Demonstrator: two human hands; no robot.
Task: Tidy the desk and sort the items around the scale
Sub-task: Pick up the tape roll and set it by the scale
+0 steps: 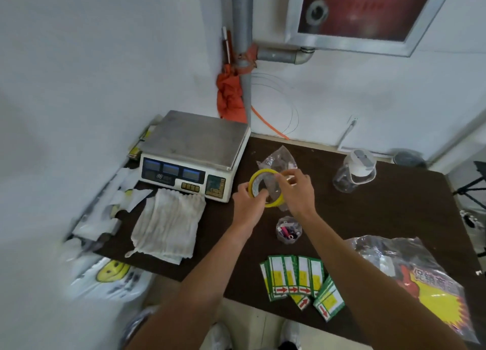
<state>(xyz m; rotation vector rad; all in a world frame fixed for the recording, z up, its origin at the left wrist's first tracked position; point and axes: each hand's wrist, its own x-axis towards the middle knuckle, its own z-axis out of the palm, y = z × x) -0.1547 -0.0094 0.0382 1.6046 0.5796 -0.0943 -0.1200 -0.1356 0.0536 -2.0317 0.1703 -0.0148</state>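
Yellow tape roll (261, 172) held over the table (368, 218), just right of the scale (194, 150). Left grip (247, 205) is clamped on the near rim, right grip (298, 194) pinches the far rim. Clear bag (278, 159) behind, contents unclear. Small clear tub (288, 230) below holds mixed small bits.

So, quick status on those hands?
Left hand grips yellow tape roll; right hand pinches its rim. Roll held tilted, right of the scale. Clear bag lies just behind.

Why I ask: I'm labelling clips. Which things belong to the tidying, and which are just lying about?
Job: tape roll, gripped by left hand and right hand; scale; cloth; price tags.
Lying about: pipe; orange rag; wall cabinet.
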